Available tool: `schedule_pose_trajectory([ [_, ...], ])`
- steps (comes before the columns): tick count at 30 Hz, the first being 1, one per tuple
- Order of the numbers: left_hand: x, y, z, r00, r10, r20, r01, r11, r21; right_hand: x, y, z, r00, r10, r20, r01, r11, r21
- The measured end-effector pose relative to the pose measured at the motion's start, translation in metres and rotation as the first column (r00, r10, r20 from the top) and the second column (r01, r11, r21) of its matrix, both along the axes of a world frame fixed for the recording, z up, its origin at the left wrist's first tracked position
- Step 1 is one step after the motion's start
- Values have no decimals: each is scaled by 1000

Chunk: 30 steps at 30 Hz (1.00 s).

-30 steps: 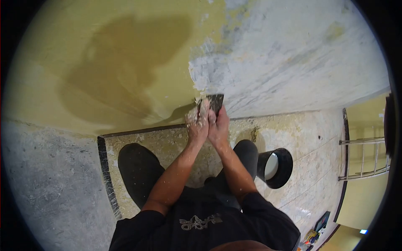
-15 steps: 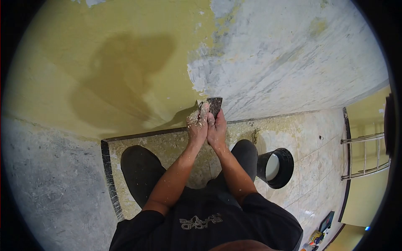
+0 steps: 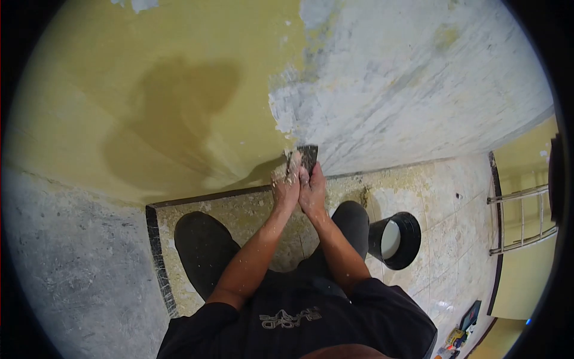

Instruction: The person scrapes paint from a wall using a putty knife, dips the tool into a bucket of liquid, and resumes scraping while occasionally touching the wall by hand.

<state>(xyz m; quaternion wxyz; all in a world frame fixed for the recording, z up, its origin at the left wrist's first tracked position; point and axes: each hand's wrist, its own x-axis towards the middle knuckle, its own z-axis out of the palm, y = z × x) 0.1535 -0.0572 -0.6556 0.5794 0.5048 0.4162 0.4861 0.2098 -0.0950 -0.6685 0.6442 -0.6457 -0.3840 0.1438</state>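
Both of my hands are closed around a dark, flat scraper (image 3: 308, 156), its blade up against the wall low down, where the paint edge runs. My left hand (image 3: 286, 182) is dusted with pale paint flakes and sits on the left side of the tool. On its right side, my right hand (image 3: 313, 190) grips close beside the left one. The handle is hidden by my fingers. Yellow paint (image 3: 239, 107) covers the wall to the left of the blade, and scraped grey-white wall (image 3: 382, 102) lies to the right.
A black bucket (image 3: 411, 240) with whitish contents stands on the flake-strewn tile floor (image 3: 442, 239), right of my knee. A ladder (image 3: 522, 218) is at the far right. Several small items (image 3: 457, 338) lie at lower right. A dark skirting strip (image 3: 209, 195) edges the wall's foot.
My hands and the scraper have shifted slightly downward along the wall. The view has tilted a little; the bucket and ladder have stayed in place.
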Motion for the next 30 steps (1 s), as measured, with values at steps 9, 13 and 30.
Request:
schedule_pose_trajectory([
  [9,-7,7,14,988,-128,-83,124,991,-46,-5,-3,18,999,7,42,-8,999,44],
  [13,-10,2,20,981,-136,-137,127,989,-72,-5,-1,1,997,35,-63,-33,999,34],
  [30,-5,-5,8,985,-116,-126,106,991,-80,-2,-9,-17,975,91,-203,-79,995,63],
])
